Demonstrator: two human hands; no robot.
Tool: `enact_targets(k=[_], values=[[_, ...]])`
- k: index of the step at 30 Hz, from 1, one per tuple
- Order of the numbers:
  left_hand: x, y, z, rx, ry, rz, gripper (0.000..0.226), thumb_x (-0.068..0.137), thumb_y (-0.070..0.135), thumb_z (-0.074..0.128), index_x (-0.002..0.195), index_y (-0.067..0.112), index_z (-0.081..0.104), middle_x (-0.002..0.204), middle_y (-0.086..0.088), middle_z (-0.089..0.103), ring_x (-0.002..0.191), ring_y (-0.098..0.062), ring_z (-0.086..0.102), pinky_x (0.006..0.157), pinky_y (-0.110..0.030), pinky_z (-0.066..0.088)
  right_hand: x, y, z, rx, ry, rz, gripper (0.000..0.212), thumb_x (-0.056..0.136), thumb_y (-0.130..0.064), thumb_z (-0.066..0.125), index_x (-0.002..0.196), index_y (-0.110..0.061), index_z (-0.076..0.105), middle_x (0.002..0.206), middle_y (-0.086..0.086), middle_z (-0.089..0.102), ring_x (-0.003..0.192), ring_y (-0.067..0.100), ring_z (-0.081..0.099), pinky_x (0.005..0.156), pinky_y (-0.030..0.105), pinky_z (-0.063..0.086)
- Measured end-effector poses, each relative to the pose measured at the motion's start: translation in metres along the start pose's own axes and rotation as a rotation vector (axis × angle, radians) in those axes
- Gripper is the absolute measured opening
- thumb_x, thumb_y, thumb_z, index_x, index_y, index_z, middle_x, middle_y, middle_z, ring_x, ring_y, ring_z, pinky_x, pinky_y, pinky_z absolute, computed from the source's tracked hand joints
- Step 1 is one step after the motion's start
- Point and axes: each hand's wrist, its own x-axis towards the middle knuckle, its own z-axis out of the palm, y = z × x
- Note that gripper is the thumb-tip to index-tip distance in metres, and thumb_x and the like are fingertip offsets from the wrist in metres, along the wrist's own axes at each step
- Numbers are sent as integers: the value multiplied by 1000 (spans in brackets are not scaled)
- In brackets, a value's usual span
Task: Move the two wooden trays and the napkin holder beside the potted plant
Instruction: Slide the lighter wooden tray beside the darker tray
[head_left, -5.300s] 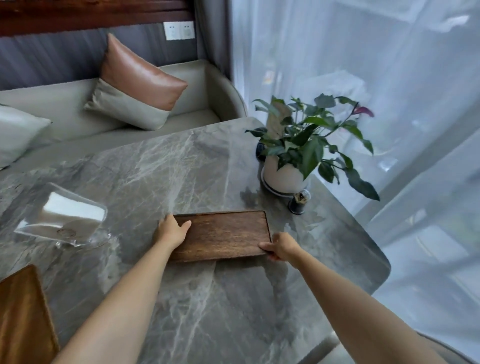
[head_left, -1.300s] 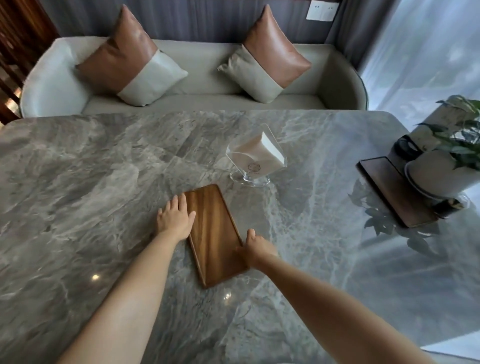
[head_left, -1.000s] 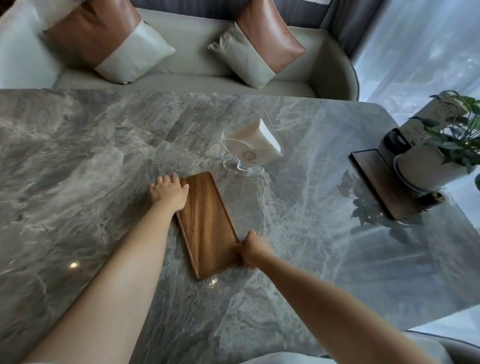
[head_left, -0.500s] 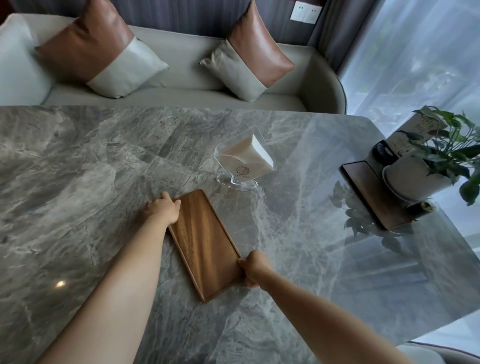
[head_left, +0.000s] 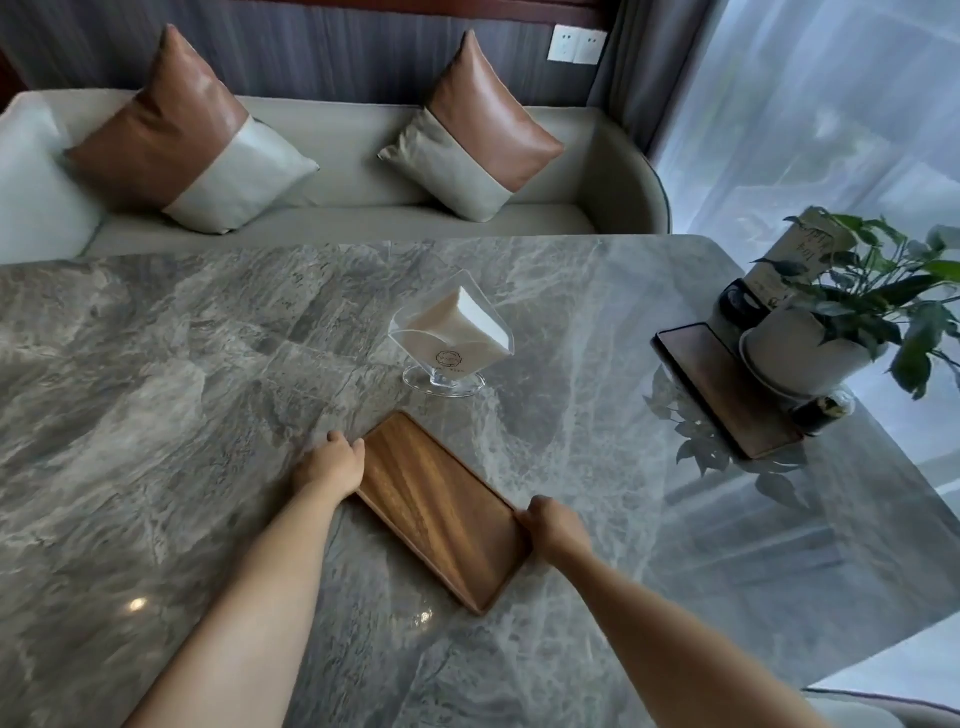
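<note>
A light wooden tray (head_left: 441, 506) lies slanted on the grey marble table (head_left: 182, 389) in front of me. My left hand (head_left: 330, 465) grips its far left edge and my right hand (head_left: 553, 525) grips its near right edge. Just beyond the tray stands a clear napkin holder (head_left: 449, 338) with white napkins in it. A darker wooden tray (head_left: 722, 387) rests at the right, touching the base of the white potted plant (head_left: 810, 343).
A small dark jar (head_left: 826, 410) and a dark cup with a card (head_left: 740, 301) stand close to the plant. The table's right edge is right behind them. A sofa with two brown-and-grey cushions (head_left: 472, 130) runs along the far side.
A first tray was set down by the plant earlier. Both hands have since closed on the second tray, which has turned slightly and shifted toward the right.
</note>
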Motion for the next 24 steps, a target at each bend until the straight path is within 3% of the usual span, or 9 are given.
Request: enact_targets(k=[5, 10, 14, 18, 22, 24], values=[[-12, 39, 13, -6, -4, 30, 47, 100, 34, 26, 126, -2, 41, 128, -28, 54, 119, -41, 51, 97, -44, 43, 4, 35, -27, -23, 37, -40, 37, 95, -33, 39, 61, -22, 31, 79, 5, 51, 77, 22, 48, 65, 29, 34], [-23, 91, 30, -9, -11, 62, 47, 99, 34, 27, 127, -2, 40, 128, -29, 53, 119, -43, 51, 97, -45, 43, 8, 75, -61, -46, 76, -29, 40, 96, -32, 37, 58, -23, 27, 88, 13, 56, 79, 21, 48, 66, 29, 33], [-29, 138, 50, -26, -42, 93, 47, 100, 34, 28, 127, -3, 39, 130, -31, 51, 120, -44, 50, 98, -46, 43, 13, 111, -91, -70, 104, -30, 43, 97, -34, 36, 57, -24, 23, 86, 11, 55, 92, 29, 59, 64, 29, 33], [-32, 189, 70, -40, -61, 106, 51, 100, 33, 31, 130, -8, 38, 134, -33, 49, 125, -44, 47, 103, -44, 39, 22, 149, -124, -89, 117, -34, 44, 97, -33, 36, 56, -24, 21, 102, 18, 64, 95, 30, 59, 66, 30, 31], [-30, 236, 83, -60, -41, 91, 53, 99, 34, 32, 131, -7, 39, 135, -33, 47, 126, -45, 45, 105, -44, 37, 31, 178, -148, -77, 112, -14, 44, 97, -31, 35, 57, -23, 20, 71, 8, 49, 81, 23, 50, 65, 31, 30], [-27, 258, 87, -63, -31, 90, 52, 99, 34, 32, 130, -8, 40, 135, -35, 46, 126, -46, 45, 105, -45, 37, 37, 188, -157, -76, 110, -13, 43, 97, -29, 34, 57, -23, 21, 78, 10, 54, 87, 28, 57, 65, 31, 30]])
